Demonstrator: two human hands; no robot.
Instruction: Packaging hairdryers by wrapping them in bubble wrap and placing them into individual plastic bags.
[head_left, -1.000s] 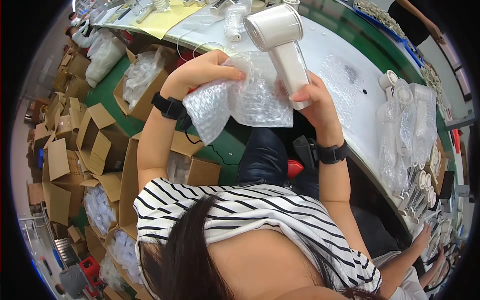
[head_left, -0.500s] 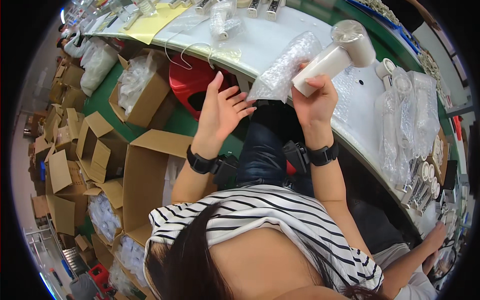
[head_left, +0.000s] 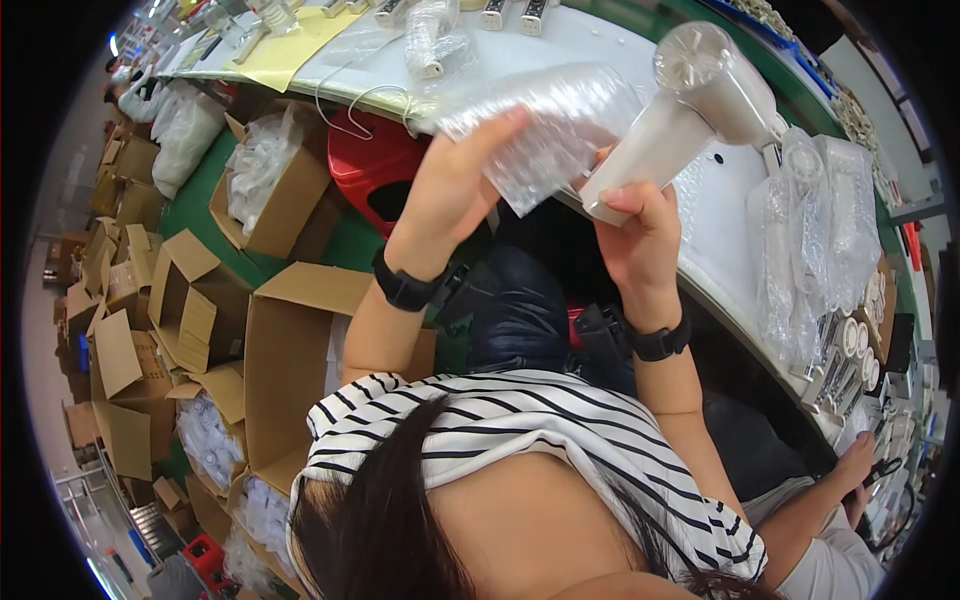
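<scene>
A white hair-dryer-shaped device [head_left: 655,145], with a thick straight handle and a drum-like round head, is tilted up to the right over the table edge. My right hand [head_left: 640,235] grips the lower end of its handle, thumb on the near side. Left of the device hangs a clear bubble-wrap bag [head_left: 550,130]. My left hand [head_left: 455,185] is closed on the bag's left edge, thumb on top; its fingers are partly hidden behind the plastic. The bag's right side reaches behind the handle, near my right fingertips.
On the white table [head_left: 715,255], several bubble-wrapped devices [head_left: 805,220] lie at the right. A yellow sheet [head_left: 300,45] and another bagged device [head_left: 430,40] lie toward the back. A red stool [head_left: 375,165] and open cardboard boxes [head_left: 270,180] stand left. A co-worker's arm [head_left: 820,500] shows lower right.
My left hand has gone from open and empty to holding the bubble-wrap bag, moving up and right. The bag has swung left and spread out. The device is slightly closer to the camera.
</scene>
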